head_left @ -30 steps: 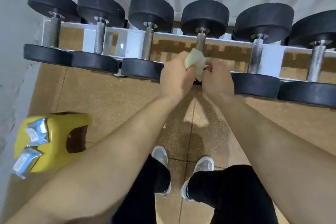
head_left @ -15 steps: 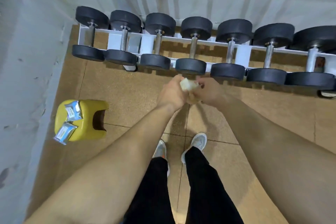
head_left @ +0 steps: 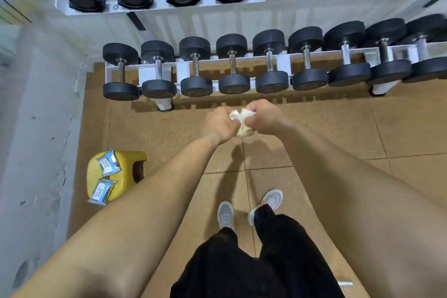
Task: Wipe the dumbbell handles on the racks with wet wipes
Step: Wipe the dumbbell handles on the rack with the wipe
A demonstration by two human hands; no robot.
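Hands — left hand (head_left: 219, 124) and right hand (head_left: 262, 117) — both grip a crumpled white wet wipe (head_left: 242, 121) between them; black round-headed dumbbells with steel handles (head_left: 233, 64) rest on the white metal rack (head_left: 283, 64) beyond.

Crumpled white wipe (head_left: 242, 123) pinched between left hand (head_left: 219, 124) and right hand (head_left: 262, 117), held apart from the white rack (head_left: 183, 70); black round-headed dumbbells (head_left: 234, 83) lie side by side on its lower tier; steel handles (head_left: 232, 63) run front to back; more dumbbells on the upper tier.
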